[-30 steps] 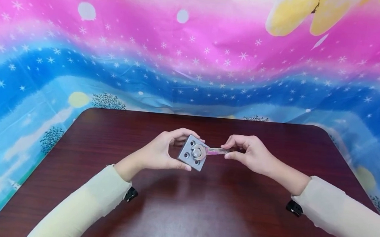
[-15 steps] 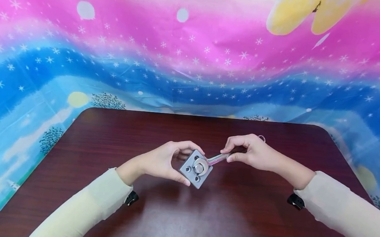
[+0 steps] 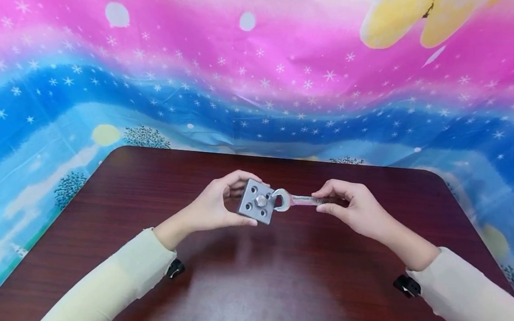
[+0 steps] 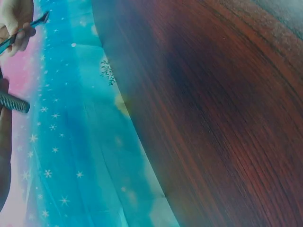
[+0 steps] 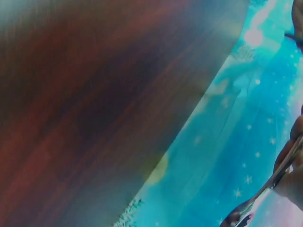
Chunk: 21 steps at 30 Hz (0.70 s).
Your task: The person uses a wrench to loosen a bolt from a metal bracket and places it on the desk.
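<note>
In the head view my left hand (image 3: 217,203) grips a grey square metal block (image 3: 256,201) above the table, fingers curled round its far and near edges. The block's face has small holes at the corners and a bolt head (image 3: 261,200) in the middle. My right hand (image 3: 348,205) pinches the handle of a silver open-end wrench (image 3: 296,200). The wrench's open jaw sits just right of the bolt head, at the block's right edge, off the bolt. In the left wrist view a threaded bolt shank (image 4: 13,102) juts out at the left edge, with the wrench tip (image 4: 40,20) above it.
A dark red wooden table (image 3: 274,283) with rounded far corners lies under both hands. A pink, blue and yellow starred cloth (image 3: 263,80) hangs behind and drapes round the table's sides. Black clamps (image 3: 175,268) show near both sleeves.
The wrench came off the bolt head and now sits level to the block's right. My left hand lifted the block and turned it back squarer. My right hand shifted right.
</note>
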{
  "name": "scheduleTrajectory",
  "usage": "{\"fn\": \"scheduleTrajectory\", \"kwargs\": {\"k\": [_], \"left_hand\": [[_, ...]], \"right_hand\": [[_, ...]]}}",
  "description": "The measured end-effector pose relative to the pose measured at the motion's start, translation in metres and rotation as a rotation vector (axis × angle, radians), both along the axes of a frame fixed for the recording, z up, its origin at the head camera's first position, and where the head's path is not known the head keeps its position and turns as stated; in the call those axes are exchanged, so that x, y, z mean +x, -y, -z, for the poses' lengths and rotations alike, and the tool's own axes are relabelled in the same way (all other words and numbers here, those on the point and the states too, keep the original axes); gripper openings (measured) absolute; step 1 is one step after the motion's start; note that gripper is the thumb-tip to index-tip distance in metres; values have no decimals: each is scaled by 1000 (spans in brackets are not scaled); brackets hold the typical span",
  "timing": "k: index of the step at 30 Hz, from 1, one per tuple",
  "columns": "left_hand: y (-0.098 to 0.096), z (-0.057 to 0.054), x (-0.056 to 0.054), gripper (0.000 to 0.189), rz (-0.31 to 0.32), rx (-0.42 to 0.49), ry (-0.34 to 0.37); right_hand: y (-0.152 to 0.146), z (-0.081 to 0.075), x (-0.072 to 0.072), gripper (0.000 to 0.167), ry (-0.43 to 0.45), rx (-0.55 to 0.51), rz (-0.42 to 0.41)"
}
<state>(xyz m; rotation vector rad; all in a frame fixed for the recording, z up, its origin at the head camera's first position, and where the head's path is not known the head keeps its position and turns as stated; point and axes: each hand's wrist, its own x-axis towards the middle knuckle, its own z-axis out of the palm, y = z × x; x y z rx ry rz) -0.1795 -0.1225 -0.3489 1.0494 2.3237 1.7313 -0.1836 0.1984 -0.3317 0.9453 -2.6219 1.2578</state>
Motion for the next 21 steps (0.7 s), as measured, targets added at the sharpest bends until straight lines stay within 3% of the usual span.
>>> {"fn": "scheduleTrajectory", "kwargs": {"k": [4, 7, 12, 21], "left_hand": [[-2, -1, -3, 75, -93, 48, -59], [-4, -2, -4, 75, -117, 85, -86], [-8, -2, -5, 74, -125, 103, -107], [-12, -1, -5, 74, -96, 127, -124]], "right_hand": [[6, 5, 11, 21, 30, -88, 74], [12, 8, 16, 21, 37, -158, 111], [19, 11, 19, 22, 17, -209, 128], [26, 16, 18, 21, 44, -190, 113]]}}
